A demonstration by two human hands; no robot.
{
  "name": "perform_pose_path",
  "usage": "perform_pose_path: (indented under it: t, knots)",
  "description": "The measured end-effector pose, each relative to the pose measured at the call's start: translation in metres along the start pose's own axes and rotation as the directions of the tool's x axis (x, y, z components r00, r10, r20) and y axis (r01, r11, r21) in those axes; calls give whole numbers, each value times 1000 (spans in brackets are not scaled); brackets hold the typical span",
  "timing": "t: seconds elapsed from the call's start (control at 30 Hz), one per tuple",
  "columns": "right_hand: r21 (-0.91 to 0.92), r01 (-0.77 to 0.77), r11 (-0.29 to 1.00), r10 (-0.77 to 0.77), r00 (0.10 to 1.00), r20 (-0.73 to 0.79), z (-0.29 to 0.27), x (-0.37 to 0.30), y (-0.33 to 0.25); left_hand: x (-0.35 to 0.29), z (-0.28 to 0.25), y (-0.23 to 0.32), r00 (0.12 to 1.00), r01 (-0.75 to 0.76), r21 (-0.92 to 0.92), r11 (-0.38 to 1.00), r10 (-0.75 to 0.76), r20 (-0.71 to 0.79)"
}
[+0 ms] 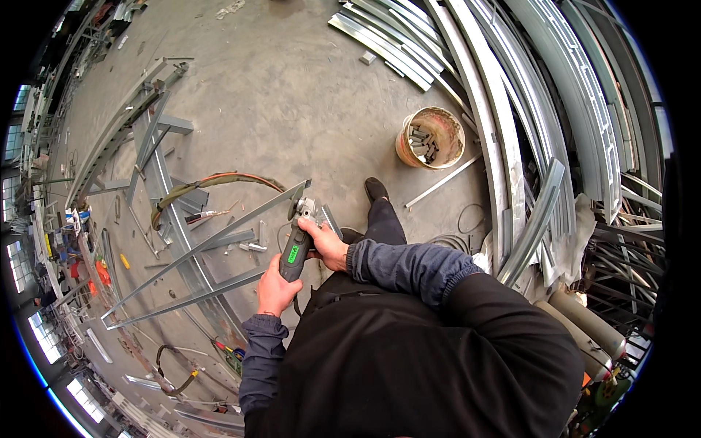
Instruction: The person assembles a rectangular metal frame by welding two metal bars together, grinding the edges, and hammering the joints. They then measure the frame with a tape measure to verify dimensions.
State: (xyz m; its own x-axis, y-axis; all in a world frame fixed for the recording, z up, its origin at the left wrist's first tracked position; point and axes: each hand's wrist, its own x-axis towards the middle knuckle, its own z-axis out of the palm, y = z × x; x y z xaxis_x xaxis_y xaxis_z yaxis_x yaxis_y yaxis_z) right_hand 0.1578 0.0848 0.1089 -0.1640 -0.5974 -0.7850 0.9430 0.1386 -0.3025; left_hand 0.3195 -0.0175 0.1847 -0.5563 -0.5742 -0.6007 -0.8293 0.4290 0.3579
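Both hands hold an angle grinder (294, 252), a dark grey tool with a green label along its body. My left hand (274, 287) wraps round the rear of the body. Further forward, my right hand (327, 246) grips near the silver gear head. The grinder's disc (296, 204) is beside the upper end of a long metal bar (219, 235), part of a pointed steel frame; whether they touch I cannot tell. A second bar (197, 298) of that frame runs from its left corner towards my left hand.
A bucket (404, 142) with short metal offcuts stands ahead to the right. Long metal profiles (504, 109) are stacked along the right side. A steel stand (171, 212) and a thick cable (219, 177) lie left. Gas cylinders (584, 321) rest at lower right.
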Motion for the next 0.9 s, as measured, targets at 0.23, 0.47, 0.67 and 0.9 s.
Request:
perform_pose_path:
  t: [0.23,0.47,0.67,0.9]
  knots:
    - [35,0,999,0,1000,-10,-1,7,3,2,-1,0,1000,0,-2,1000,0,0]
    - [34,5,999,-5,1000,-6,1,4,0,2,-5,4,1000,8,6,1000,-8,10]
    - [35,24,999,-24,1000,-3,2,2,-2,2,-5,4,1000,24,13,1000,-24,21]
    - [40,26,999,-25,999,-26,1,4,0,3,-5,6,999,35,10,999,-35,36]
